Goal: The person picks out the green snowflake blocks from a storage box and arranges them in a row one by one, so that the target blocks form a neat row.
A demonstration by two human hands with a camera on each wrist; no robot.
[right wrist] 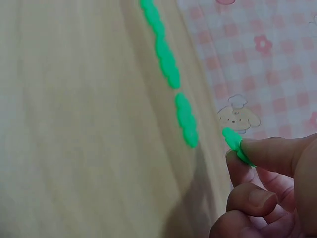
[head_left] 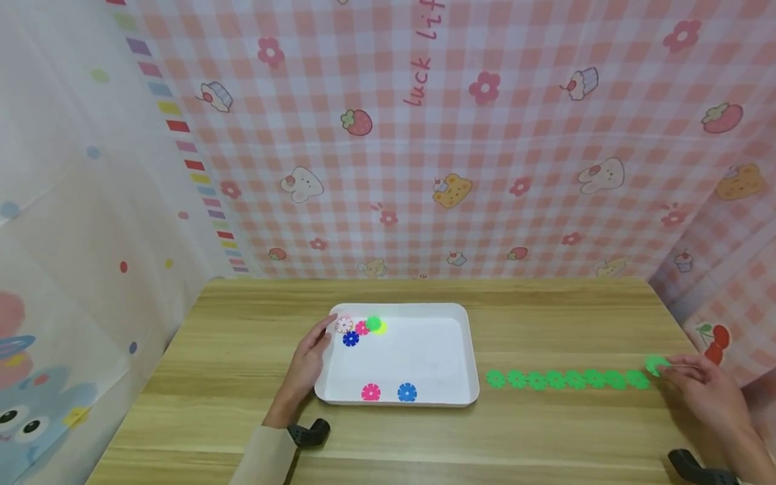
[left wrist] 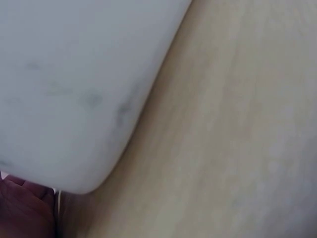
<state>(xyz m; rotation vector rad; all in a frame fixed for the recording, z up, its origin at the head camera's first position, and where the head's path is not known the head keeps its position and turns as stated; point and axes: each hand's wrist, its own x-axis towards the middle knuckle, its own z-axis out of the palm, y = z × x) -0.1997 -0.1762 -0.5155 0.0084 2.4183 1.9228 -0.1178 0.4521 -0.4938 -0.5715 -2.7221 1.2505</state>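
My right hand [head_left: 706, 391] pinches a green snowflake disc [head_left: 656, 365] between thumb and finger, just beyond the right end of a row of green snowflake discs [head_left: 555, 380]. In the right wrist view, the pinched disc is edge-on, apart from the row, which shows a small gap. At the left side of a white tray [head_left: 418, 353], my left hand [head_left: 308, 364] touches the rim with fairly straight fingers. Several discs lie in the tray's far left corner, including a dark blue disc [head_left: 351, 339]. A pink disc [head_left: 371, 392] and a blue disc [head_left: 407, 392] sit along its near side.
The wooden table [head_left: 533, 444] carries the tray and the row. A pink checked cloth [head_left: 388, 155] hangs behind the table's far edge, with a pale patterned cloth [head_left: 73, 202] at the left.
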